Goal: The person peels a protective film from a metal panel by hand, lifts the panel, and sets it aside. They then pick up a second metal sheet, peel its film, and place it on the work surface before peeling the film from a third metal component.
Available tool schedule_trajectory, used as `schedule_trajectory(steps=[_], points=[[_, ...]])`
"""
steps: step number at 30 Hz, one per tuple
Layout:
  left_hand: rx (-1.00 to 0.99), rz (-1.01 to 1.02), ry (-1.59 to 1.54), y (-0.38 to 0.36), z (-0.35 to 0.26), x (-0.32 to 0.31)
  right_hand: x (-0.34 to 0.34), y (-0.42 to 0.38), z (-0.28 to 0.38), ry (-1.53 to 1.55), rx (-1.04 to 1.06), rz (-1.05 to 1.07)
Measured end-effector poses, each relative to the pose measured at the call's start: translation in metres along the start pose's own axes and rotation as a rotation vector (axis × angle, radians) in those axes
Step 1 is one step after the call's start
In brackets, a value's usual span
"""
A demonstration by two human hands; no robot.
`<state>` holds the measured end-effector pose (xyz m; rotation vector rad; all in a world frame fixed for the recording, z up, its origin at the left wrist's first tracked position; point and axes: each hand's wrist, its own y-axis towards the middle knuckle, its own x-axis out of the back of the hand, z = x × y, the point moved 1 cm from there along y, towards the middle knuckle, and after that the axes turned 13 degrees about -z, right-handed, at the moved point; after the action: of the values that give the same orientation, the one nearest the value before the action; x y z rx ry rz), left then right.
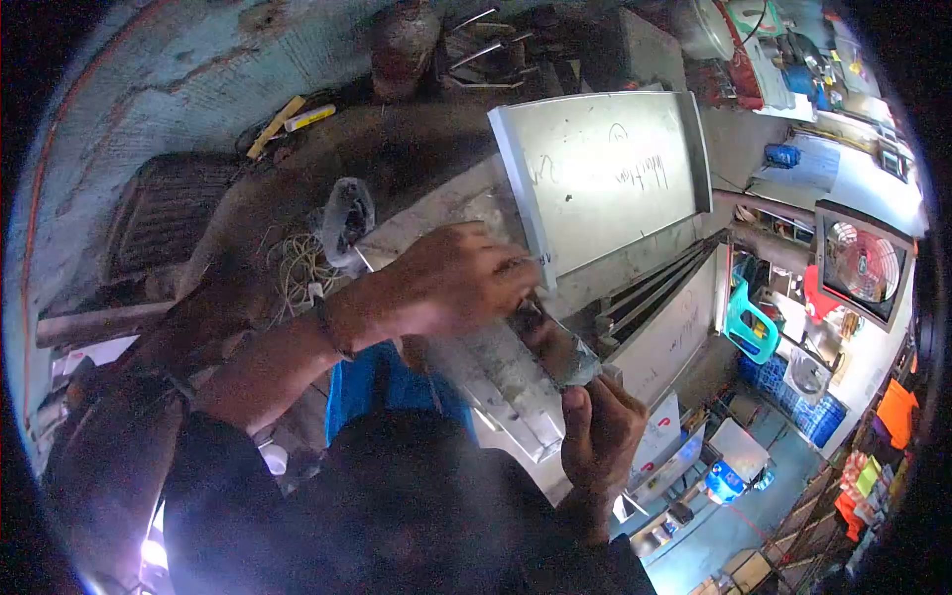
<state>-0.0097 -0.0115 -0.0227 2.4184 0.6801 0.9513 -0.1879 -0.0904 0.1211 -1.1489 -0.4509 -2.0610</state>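
My right hand [605, 426] is closed, thumb against fingers, on a clear plastic bag [577, 365]. Something brownish and dark, too blurred to name, shows at the bag's upper left end. My left hand [451, 278] reaches in from the left with a dark band at the wrist. Its fingers are curled close to that dark end and smeared by motion; what they hold is hidden. Beneath both hands lies a long grey metal piece [511, 397] with a dusty, scuffed surface.
Ahead stands a pale metal panel [615, 169] with handwriting and raised edges. A second marked panel [669, 322] leans nearby. Left are tangled wire [302, 273] and another plastic bag [347, 213]. A blue seat [382, 397] is close to my body. A fan [861, 260] stands right.
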Motion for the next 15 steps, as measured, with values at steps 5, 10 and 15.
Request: schedule_trajectory(steps=[5,10,15], points=[[0.246,0.038,0.037,-0.04,0.03,-0.021,0.001,0.001,0.002,-0.031,-0.018,0.014],[0.425,0.167,0.093,-0.059,0.036,-0.028,0.004,0.0,-0.002,-0.054,-0.012,0.038],[0.554,0.085,-0.339,-0.055,0.021,-0.025,0.002,0.0,0.004,-0.03,-0.083,0.022]])
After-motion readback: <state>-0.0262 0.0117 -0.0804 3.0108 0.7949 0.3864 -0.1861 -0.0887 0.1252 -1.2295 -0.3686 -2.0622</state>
